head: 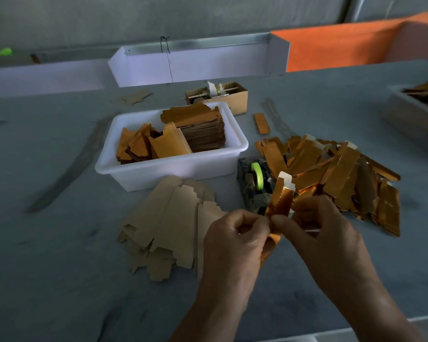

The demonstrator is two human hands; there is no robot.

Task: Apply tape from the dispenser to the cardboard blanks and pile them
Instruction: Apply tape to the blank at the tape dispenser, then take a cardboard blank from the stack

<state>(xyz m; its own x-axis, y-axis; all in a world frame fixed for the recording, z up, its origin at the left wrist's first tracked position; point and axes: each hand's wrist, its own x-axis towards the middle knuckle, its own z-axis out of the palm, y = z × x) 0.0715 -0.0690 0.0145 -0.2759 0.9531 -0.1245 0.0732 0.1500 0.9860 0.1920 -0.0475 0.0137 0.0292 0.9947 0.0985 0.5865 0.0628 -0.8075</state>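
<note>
Both hands meet low in the middle of the view over a grey table. The left hand pinches the lower part of a gold blank between thumb and curled fingers, and the right hand pinches the same blank from the other side, fingertips nearly touching the left thumb. The blank stands tilted upward, its white tab end uppermost, just in front of the dispenser, which carries a green tape roll. A thin pale strip shows by the right fingers; I cannot tell whether it is tape. To the right of the dispenser lies a loose pile of gold blanks, spread over the table. To the left of the hands lies a fan of flat brown blanks, plain side up. Behind them stands a white tub holding more blanks, some stacked neatly, some leaning. A small cardboard box sits behind the tub.
</note>
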